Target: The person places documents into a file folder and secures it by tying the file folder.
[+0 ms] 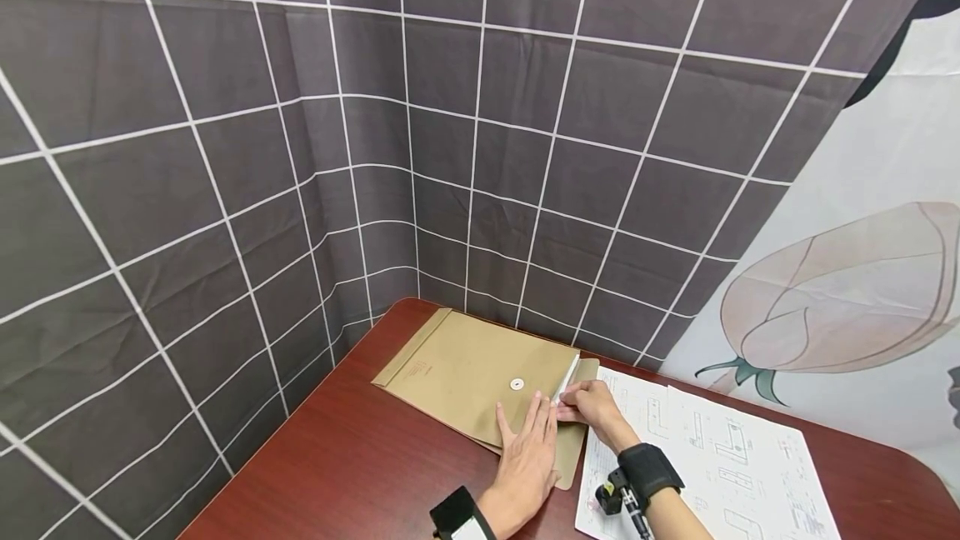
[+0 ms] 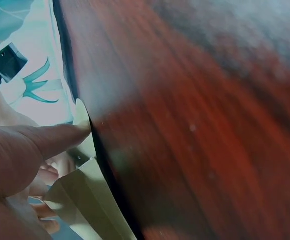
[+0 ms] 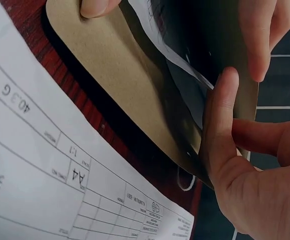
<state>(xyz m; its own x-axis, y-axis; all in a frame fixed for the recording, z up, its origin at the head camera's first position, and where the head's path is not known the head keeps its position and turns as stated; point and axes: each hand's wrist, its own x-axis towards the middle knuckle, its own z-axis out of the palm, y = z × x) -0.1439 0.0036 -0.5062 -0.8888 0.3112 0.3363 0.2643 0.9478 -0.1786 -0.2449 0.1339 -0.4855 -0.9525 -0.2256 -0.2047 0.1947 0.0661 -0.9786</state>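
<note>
The right hand (image 1: 596,408) pinches the mouth edge of a brown envelope (image 1: 457,357) between thumb and finger, a white sheet (image 1: 568,375) showing inside; the left hand (image 1: 525,458) lies on its front, fingers straight (the little one splayed), thumb on the open flap (image 1: 572,458). The envelope rests on a reddish wooden table (image 1: 352,465), just beside printed drawings (image 1: 705,448), a gridded curtain (image 1: 442,190) behind

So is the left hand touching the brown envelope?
Touching. In the left wrist view, the left hand has its thumb against the envelope's flap.
</note>
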